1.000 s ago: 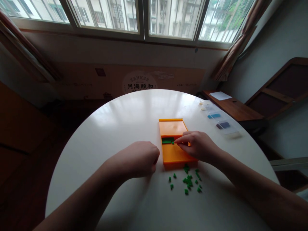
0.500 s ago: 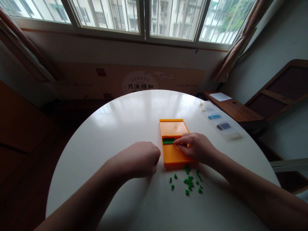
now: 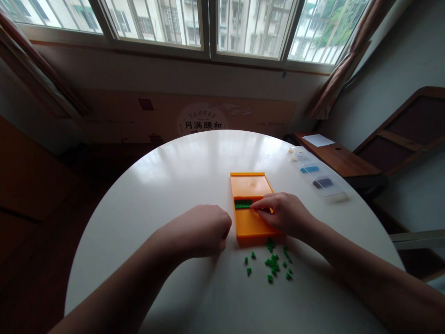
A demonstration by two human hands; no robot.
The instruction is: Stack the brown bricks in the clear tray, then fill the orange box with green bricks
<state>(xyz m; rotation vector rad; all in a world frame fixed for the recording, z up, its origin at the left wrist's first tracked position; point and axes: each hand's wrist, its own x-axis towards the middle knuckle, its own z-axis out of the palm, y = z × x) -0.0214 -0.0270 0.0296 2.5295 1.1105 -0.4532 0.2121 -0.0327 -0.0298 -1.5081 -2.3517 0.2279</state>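
Note:
An orange tray (image 3: 255,227) lies on the white round table, its upper part pale inside. Rows of small green blocks (image 3: 242,203) line up along the tray's middle strip. Over the tray's right side, my right hand (image 3: 287,211) pinches with thumb and forefinger at the right end of these rows; whatever sits between the fingertips is too small to make out. My left hand (image 3: 210,228) rests closed in a fist just left of the tray, and its fingers are turned away, so their content is hidden. Loose green pieces (image 3: 273,263) lie scattered in front of the tray.
Clear plastic bags (image 3: 327,185) with blue, dark and pale pieces lie along the right edge of the white table (image 3: 156,185). Beyond stands a wooden side table (image 3: 354,160) with a paper sheet (image 3: 319,140). A folded wooden chair (image 3: 399,125) leans at the right wall.

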